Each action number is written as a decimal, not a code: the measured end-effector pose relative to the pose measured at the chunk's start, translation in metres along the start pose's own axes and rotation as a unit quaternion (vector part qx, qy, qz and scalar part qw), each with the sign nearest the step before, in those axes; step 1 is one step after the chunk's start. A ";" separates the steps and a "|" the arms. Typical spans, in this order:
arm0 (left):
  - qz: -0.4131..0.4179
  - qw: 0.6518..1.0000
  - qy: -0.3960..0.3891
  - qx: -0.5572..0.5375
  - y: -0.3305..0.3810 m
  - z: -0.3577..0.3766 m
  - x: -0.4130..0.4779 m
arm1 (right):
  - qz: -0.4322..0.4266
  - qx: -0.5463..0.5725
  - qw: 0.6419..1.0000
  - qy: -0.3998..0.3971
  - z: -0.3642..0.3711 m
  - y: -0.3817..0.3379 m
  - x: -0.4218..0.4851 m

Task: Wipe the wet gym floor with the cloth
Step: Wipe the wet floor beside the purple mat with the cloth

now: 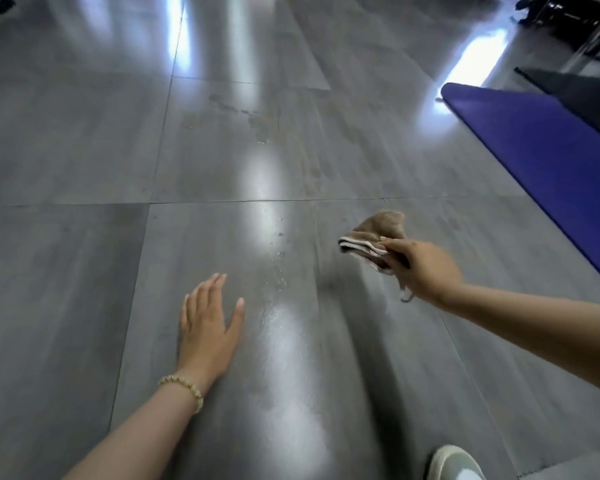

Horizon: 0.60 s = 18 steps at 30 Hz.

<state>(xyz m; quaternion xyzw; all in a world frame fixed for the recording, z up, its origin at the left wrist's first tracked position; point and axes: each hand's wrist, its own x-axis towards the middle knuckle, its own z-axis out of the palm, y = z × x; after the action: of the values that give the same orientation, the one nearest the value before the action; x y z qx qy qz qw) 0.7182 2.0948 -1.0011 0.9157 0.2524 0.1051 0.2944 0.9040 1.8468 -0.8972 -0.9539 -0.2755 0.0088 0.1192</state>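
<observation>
Nearest, one pale shoe (454, 462) shows below the grip. The left hand (207, 327) spreads straight-fingered, holding nothing, with one beaded bracelet (184, 386) at its wrist. The right hand (426, 268) pinches one brown cloth (374, 237) above the grey floor (84, 168); droplets (278, 271) glisten left of the grip. Beyond, rightward, lies one purple mat (534, 150).

shoe (454, 462) cut off (bottom edge), mat (541, 161) cropped right

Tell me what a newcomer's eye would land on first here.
The right hand grips a crumpled brown cloth at centre right, beside a trail of water drops on the glossy grey floor. The left hand, with a beaded bracelet, reaches open at lower left of the drops. A blue mat lies along the right edge.
</observation>
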 end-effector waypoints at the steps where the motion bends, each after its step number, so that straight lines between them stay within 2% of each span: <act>1: -0.008 1.000 0.009 0.002 0.001 -0.003 0.005 | 0.020 0.022 1.000 0.007 0.012 0.007 0.012; 3: -0.014 1.000 0.022 0.009 0.006 -0.010 0.019 | 0.038 0.053 0.997 -0.047 0.042 0.022 0.033; 5: -0.006 1.000 0.021 0.021 0.013 -0.014 0.034 | 0.058 0.026 0.988 -0.142 0.078 0.037 0.043; 6: -0.002 0.999 0.016 0.030 0.017 -0.013 0.041 | 0.072 0.012 0.984 -0.162 0.095 0.046 0.045; 8: 0.009 0.998 0.006 0.056 0.023 -0.007 0.058 | 0.077 0.009 0.984 -0.158 0.122 0.061 0.049; 13: -0.014 0.993 -0.015 0.120 0.044 0.017 0.087 | -0.015 -0.001 0.987 -0.162 0.157 0.068 0.071; 18: -0.022 0.993 -0.048 0.107 0.062 0.034 0.095 | 0.014 0.016 0.996 -0.086 0.175 0.065 0.079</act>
<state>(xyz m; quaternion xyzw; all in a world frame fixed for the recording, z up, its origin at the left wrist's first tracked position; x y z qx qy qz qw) 0.8356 2.0853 -0.9874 0.9400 0.2682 0.0274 0.2090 0.9904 1.8741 -1.0783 -0.9512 -0.2715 0.0969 0.1105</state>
